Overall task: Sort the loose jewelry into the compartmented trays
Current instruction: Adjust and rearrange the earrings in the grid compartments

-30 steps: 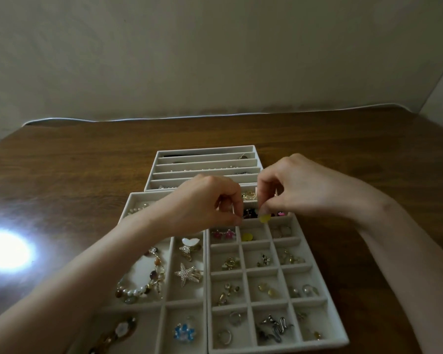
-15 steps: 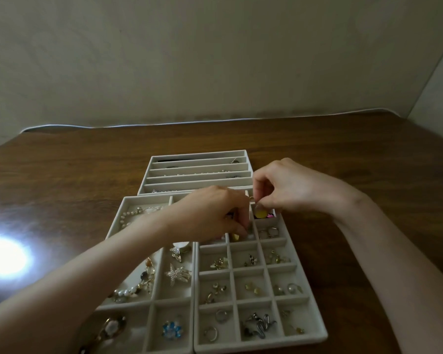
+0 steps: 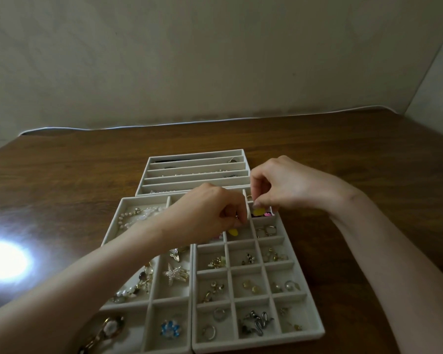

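Plain beige wall (image 3: 215,60) backs a dark wooden counter (image 3: 343,154), where a hard glare (image 3: 3,261) whites out the left edge. Three pale trays sit together: a slotted tray (image 3: 192,152) at the far side, a large-cell tray (image 3: 143,198) near left, and a small-cell tray (image 3: 266,338) near right, most of whose cells already hold pieces. The right hand (image 3: 279,185) hovers over the far right corner of the small-cell tray, its grip pinched together on the top of a yellow piece (image 3: 258,212) that hangs into or just above a far cell, beside something pink and dark. A second yellow piece (image 3: 233,231), probably its match, lies in the cell just nearer and to the left. The left hand (image 3: 210,213) curls tightly beside it, thumb against fingertips; a faint glint shows there, but I cannot tell whether its grip holds anything. Such a piece looks feather-light, stiff and smooth, likely to slip or skitter, so it is best pinched by its edge or post with the fingertips and lowered rather than dropped. Both hands hide the far cells of both near trays, the contents of the slotted tray are too small to name, and the near left corner is cut off.
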Motion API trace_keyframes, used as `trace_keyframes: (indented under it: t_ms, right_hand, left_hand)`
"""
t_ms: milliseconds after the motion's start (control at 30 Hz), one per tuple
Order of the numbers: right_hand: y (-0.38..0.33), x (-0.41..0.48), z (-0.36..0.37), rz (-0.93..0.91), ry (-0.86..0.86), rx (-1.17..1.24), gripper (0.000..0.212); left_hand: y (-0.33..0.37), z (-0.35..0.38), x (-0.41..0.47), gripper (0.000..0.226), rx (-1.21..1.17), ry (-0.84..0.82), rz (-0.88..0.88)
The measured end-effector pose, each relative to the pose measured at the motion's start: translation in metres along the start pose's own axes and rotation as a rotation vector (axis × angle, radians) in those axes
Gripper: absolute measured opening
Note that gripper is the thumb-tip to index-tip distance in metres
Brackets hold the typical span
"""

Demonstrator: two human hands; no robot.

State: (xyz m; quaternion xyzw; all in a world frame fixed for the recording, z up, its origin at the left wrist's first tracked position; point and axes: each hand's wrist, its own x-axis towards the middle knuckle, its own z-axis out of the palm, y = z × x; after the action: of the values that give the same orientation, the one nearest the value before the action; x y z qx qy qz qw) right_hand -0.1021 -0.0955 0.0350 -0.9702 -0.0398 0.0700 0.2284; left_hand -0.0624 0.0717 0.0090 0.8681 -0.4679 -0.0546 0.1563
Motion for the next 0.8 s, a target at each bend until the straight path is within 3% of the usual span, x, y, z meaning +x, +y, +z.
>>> trace_keyframes:
  t_ms: [167, 433, 667, 800]
  right_hand:
    - [0.000, 0.000, 0.000, -0.007, -0.007, 0.048, 0.006]
    - [-0.003, -0.002, -0.003, -0.021, -0.083, 0.157, 0.007]
    - [-0.011, -0.003, 0.006, -0.049, -0.151, 0.143, 0.007]
    - [-0.016, -0.001, 0.016, -0.072, -0.141, 0.019, 0.008]
  left_hand:
    - [0.008, -0.002, 0.001, 0.011, 0.143, -0.121, -0.027]
    - [0.013, 0.003, 0.002, 0.007, 0.254, 0.005, -0.052]
    - [-0.008, -0.014, -0.006, 0.015, -0.022, 0.079, -0.157]
    - [-0.026, -0.026, -0.013, 0.008, -0.122, 0.193, -0.177]
